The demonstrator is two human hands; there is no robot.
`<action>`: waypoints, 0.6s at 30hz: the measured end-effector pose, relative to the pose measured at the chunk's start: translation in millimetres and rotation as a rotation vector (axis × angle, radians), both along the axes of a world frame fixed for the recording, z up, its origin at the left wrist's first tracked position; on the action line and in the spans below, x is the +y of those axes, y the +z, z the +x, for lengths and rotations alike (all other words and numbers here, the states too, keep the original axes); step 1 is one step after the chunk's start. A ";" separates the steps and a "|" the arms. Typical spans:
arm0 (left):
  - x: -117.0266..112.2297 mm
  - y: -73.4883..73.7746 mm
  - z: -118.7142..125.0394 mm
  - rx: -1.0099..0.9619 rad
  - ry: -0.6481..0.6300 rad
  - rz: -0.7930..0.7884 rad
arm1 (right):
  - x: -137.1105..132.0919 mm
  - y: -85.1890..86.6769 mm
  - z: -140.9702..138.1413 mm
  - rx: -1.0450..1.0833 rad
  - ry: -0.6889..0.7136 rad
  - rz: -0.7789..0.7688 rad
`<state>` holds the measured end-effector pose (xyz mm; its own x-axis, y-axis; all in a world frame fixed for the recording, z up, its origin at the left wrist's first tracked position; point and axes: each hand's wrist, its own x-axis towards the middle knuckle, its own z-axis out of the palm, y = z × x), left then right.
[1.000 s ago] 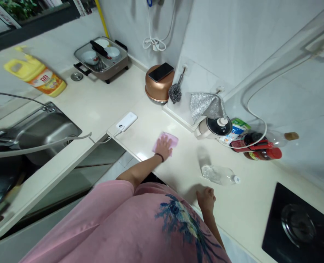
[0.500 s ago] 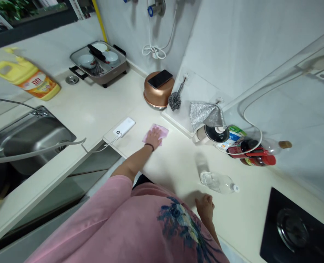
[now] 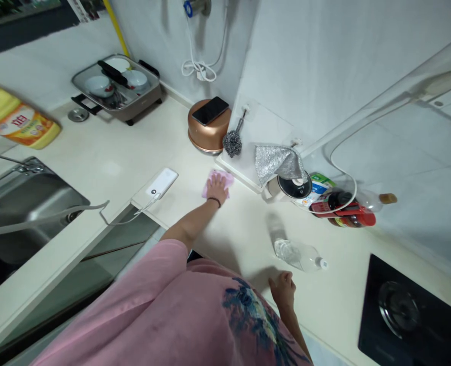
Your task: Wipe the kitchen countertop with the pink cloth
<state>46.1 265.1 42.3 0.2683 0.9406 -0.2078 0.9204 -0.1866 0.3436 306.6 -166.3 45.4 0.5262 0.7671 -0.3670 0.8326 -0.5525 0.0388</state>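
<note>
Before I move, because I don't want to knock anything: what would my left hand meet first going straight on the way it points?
Beyond the pink cloth, your left hand would probably meet the white ledge first, though the copper pot sits close to that line.

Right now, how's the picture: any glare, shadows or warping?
Head view throughout: a soft glare patch on the countertop between sink and power bank; shadows left of the right hand and beside the clear bottle's base; apparent wide-angle stretching toward the edges; left hand and pink cloth discernible, slightly soft.
</note>
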 end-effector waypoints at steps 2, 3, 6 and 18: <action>-33.8 -7.8 44.0 -0.010 -0.137 -0.018 | -3.6 -6.6 2.2 -0.004 -0.018 -0.018; -52.5 -11.8 66.1 -0.028 -0.252 -0.020 | -4.9 -9.1 3.0 -0.002 -0.028 -0.020; -101.3 -21.1 120.2 -0.083 -0.536 0.002 | -7.2 -12.7 4.1 0.003 -0.056 -0.013; -18.1 -12.8 39.6 -0.054 -0.242 0.008 | -10.8 -15.0 -0.1 0.039 -0.078 0.072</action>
